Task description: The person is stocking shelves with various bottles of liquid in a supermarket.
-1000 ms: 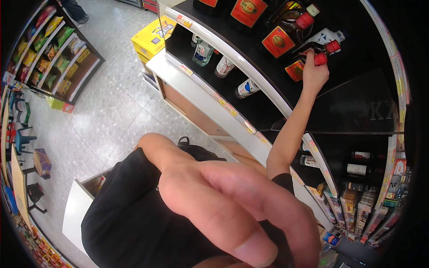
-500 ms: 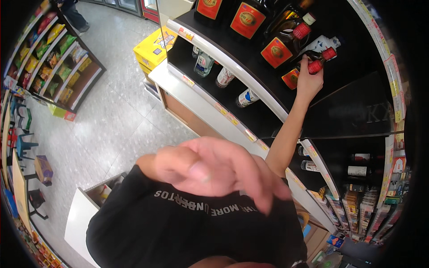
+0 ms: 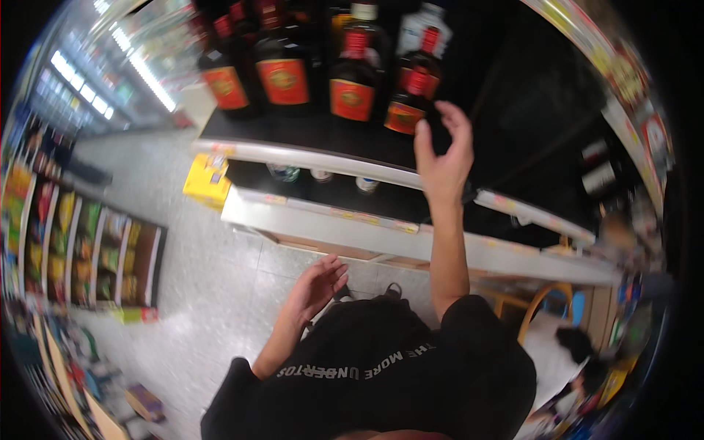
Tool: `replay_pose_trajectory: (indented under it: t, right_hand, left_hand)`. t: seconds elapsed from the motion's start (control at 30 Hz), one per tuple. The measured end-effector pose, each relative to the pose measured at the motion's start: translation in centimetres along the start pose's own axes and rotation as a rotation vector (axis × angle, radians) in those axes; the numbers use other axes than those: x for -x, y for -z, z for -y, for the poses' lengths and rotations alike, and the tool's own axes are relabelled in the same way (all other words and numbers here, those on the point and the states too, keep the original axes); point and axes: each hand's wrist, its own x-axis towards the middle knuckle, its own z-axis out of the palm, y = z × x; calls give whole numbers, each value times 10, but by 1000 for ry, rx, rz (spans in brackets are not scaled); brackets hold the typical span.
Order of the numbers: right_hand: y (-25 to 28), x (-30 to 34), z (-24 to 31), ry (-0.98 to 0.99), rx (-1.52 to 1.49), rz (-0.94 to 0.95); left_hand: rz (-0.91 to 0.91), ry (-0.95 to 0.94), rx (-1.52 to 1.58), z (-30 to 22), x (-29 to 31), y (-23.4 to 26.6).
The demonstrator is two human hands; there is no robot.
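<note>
My right hand [image 3: 449,158] reaches over the upper black shelf, thumb and fingers apart with nothing between them. Just left of its fingertips stands a small dark bottle [image 3: 408,110] with a red cap and orange label. Behind that one is another small red-capped bottle [image 3: 431,48]. Further left are larger dark bottles of the same look, among them one bottle [image 3: 352,95] with a red neck and another bottle [image 3: 282,77]. My left hand [image 3: 319,284] hangs in front of my body, over the floor, its fingers loosely spread and holding nothing.
The upper shelf's white front edge [image 3: 315,158] runs below the bottles. On the lower shelf stand several bottles, one a clear bottle [image 3: 284,172]. A yellow box [image 3: 207,180] is at the unit's left end. A snack rack [image 3: 88,249] stands left; a wooden chair [image 3: 546,301] is at right.
My right hand has let go of the small red-capped bottle, which now stands upright on the shelf. My left hand has dropped away from close to the camera. The view has turned.
</note>
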Motion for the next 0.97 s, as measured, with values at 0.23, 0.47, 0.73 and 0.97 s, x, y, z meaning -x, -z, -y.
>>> replay_pose_trajectory:
  t: [0.23,0.47,0.73,0.97]
  right_hand:
    - [73,126,-14,62,-11,254]
    - [131,301,-70,-417,79,747]
    - [245,420,-161,-758,123,1377]
    - [356,567,-248,-1339,97,1042]
  left_hand:
    - [-201,100,151,28,-39,75]
    - [-288,63,80,74,-88,37]
    - [-183,129,35,205,-130,8]
    - [-236,148,-18,308,-118,21]
